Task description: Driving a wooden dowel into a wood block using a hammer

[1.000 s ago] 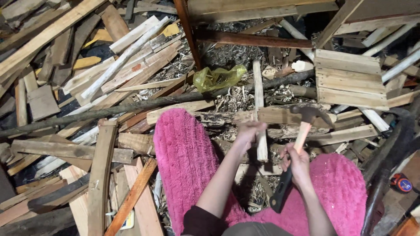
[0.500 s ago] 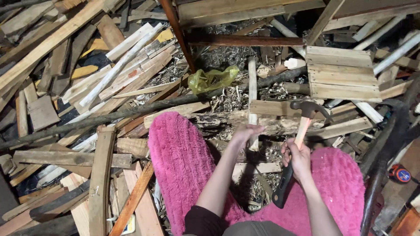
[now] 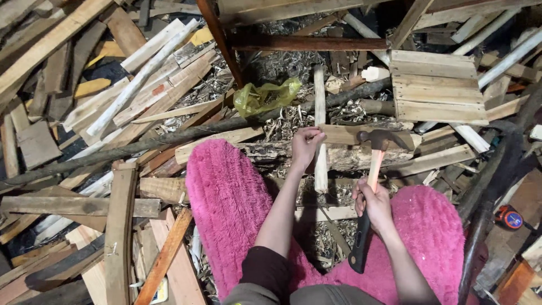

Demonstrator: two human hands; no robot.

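A heap of scrap timber [image 3: 73, 113] fills the whole view — planks, slats and shavings lying every way, with a slatted panel [image 3: 437, 87] at upper right and a crumpled yellow-green bag [image 3: 265, 97] near the middle. The person sits in it with both legs under fluffy pink cloth [image 3: 226, 197]. Across the gap between the knees lies a rough log [image 3: 344, 155], and on it a flat board [image 3: 344, 134] crosses a pale upright slat [image 3: 320, 130]. The left hand [image 3: 306, 144] is pinched shut at that crossing, fingertips together as if steadying a nail, though whatever they grip is too small to see. The right hand [image 3: 374, 202] is wrapped tight round the handle of a hammer [image 3: 372, 169], whose head hovers just above the board. The joint looks set up but not yet driven — the hammering seems still ahead. Swing room is narrow: knees on both sides, a dark branch [image 3: 491, 186] close on the right.
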